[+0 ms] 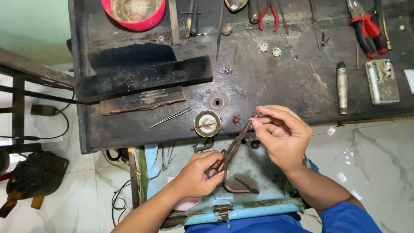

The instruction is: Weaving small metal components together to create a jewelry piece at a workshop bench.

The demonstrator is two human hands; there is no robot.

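Fingers [264,113] of the right hand [282,136] are pinched nearly shut on a small filigree bead [256,114], thumb and forefinger meeting around it just over the front edge of the workbench [276,82]; left hand [199,174] is curled closed around the handles of long pliers [234,146], whose tips reach up to the bead; whether the tips actually grip it I cannot tell.

Landmark: round metal disc [207,123] near the bench's front edge; a second reddish bead [236,119] lies just right of the disc, loose; thin wires [171,117] lie just left of it; a dark bead [228,70] sits behind it, and two pale beads [270,49] farther behind and to the right; red-handled pliers [367,32] and a pink bowl [134,13] sit well behind, at the far edge.

Progress, as judgement: one bead is in hand and being worked; the reddish one beside the disc looks unfinished or waiting; the pale pair may be a different stage; how many remain cannot be settled from this view.
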